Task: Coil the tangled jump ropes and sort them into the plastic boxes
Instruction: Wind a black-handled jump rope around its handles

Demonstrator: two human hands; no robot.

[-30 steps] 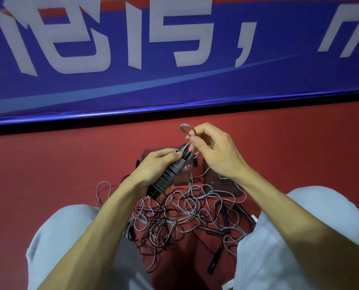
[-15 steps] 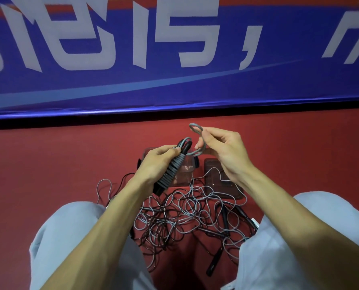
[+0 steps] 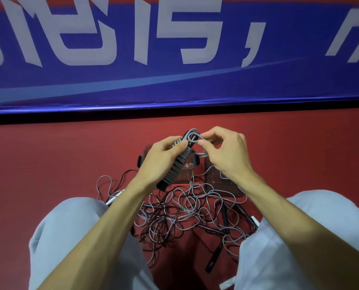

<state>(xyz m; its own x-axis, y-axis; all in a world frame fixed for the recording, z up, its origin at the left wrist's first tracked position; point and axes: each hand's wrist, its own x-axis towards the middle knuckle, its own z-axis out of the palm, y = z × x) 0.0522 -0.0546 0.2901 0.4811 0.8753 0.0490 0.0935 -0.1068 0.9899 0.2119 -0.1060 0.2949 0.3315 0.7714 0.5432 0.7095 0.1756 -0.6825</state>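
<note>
My left hand [image 3: 160,159] grips a jump rope bundle [image 3: 177,165]: black handles wound tightly with grey cord, tilted up to the right. My right hand [image 3: 222,152] pinches a loop of the grey cord [image 3: 195,136] at the bundle's top end. Below my hands a tangled pile of grey and black ropes [image 3: 185,212] lies on the red floor between my knees, with black handles sticking out. Two clear plastic boxes stand just beyond the pile: the left box [image 3: 187,170] and the right box [image 3: 215,174], both partly hidden by my hands.
A blue banner with large white characters [image 3: 174,49] runs along the wall ahead. My knees in light grey trousers [image 3: 70,237] flank the pile. A white handle end [image 3: 115,197] pokes out at the pile's left. Red floor [image 3: 49,160] spreads on both sides.
My right hand has brought the cord loop leftward and down onto the top of the bundle; the hands are now close together. The view shifted slightly.
</note>
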